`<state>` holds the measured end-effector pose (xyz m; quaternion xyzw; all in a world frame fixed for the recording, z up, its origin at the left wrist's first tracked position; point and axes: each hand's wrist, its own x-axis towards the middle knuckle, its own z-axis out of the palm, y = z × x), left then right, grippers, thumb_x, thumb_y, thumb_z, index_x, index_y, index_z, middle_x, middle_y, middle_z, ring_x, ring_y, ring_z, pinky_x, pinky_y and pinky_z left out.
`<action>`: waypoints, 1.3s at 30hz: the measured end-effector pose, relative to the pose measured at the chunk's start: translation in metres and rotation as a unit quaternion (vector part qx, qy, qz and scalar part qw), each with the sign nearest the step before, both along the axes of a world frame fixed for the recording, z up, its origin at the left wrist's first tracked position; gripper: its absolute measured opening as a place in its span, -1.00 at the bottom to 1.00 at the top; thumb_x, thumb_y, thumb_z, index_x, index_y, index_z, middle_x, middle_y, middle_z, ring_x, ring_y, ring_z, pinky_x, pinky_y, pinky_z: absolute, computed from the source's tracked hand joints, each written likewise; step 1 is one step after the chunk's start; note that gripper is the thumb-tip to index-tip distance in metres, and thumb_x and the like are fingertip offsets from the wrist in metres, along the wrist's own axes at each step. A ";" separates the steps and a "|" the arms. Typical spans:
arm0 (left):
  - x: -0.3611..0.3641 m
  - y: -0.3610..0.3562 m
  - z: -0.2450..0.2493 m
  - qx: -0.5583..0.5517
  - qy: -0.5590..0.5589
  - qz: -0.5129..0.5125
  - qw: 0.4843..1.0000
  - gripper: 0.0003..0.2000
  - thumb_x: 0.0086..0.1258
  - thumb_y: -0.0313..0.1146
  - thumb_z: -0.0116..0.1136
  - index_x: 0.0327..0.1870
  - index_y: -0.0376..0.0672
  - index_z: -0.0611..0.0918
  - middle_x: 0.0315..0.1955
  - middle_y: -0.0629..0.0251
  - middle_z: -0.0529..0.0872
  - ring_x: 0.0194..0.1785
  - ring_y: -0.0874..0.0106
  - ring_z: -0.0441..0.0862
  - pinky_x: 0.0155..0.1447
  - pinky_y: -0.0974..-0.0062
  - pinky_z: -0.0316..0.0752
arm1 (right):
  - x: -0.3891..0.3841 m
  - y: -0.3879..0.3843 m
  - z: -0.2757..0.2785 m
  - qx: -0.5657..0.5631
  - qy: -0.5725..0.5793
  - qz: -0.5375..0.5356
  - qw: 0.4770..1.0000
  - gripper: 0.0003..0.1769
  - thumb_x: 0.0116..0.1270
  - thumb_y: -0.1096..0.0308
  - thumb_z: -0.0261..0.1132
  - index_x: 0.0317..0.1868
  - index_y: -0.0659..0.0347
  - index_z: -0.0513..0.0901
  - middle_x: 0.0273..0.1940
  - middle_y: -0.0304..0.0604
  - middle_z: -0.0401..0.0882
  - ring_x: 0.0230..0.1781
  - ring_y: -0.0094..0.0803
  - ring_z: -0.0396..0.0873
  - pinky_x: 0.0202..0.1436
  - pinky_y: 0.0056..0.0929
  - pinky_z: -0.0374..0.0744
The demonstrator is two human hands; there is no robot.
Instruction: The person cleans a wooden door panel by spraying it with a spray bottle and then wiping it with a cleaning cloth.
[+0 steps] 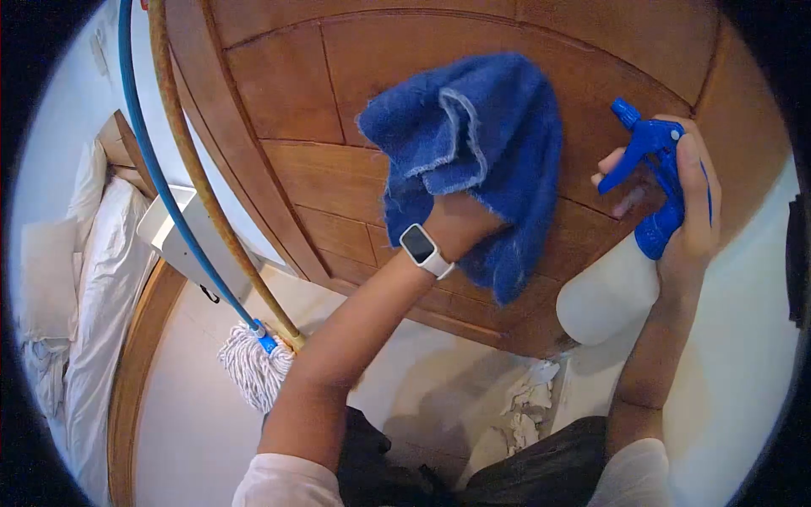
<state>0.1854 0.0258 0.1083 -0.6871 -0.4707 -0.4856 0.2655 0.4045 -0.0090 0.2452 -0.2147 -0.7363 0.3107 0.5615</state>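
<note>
A blue cloth (507,144) with frayed edges lies against the brown wooden door (329,182), draped over my left hand (463,221). The fingers of that hand are hidden in the cloth, and only its back and the wrist with a white-strapped smartwatch (420,245) show. On the right, my right hand (697,198) is wrapped round the neck of a spray bottle (612,287). The bottle has a white body and a blue trigger head, with its nozzle pointing up and left toward the door. My fingers are near the trigger.
A string mop (258,363) with a blue handle and a brown pole (190,152) lean at the left. Behind them are a white bin-like box (198,228) and a bed with white linen (106,245). Crumpled whitish scraps (528,406) lie on the floor by the wall.
</note>
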 end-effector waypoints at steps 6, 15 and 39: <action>-0.064 -0.010 -0.044 -0.121 -0.065 -0.222 0.965 -0.29 0.45 0.06 0.25 0.53 -0.13 0.41 0.55 0.11 0.40 0.56 0.17 0.38 0.66 0.12 0.16 | 0.001 0.004 -0.002 0.008 0.005 -0.003 1.000 -0.47 0.66 -0.07 -0.05 0.10 0.25 0.60 -0.26 -0.05 0.76 -0.30 -0.41 0.73 -0.38 -0.57 0.51; -0.128 -0.010 -0.049 -0.067 -0.109 -0.071 0.989 -0.31 0.51 0.00 0.21 0.55 -0.15 0.36 0.56 0.13 0.38 0.57 0.21 0.34 0.66 0.15 0.13 | -0.008 0.003 -0.008 0.010 -0.006 0.020 1.000 -0.50 0.67 -0.01 -0.03 0.12 0.28 0.57 -0.26 -0.05 0.75 -0.30 -0.40 0.72 -0.39 -0.56 0.51; -0.133 -0.013 -0.273 -0.094 -0.444 0.112 0.884 -0.33 0.59 -0.11 0.10 0.62 -0.19 0.21 0.61 0.15 0.26 0.63 0.24 0.19 0.70 0.24 -0.03 | -0.063 -0.014 -0.029 -0.028 -0.049 0.091 0.994 -0.56 0.68 0.03 -0.01 0.14 0.25 0.54 -0.23 -0.07 0.75 -0.25 -0.41 0.73 -0.36 -0.56 0.52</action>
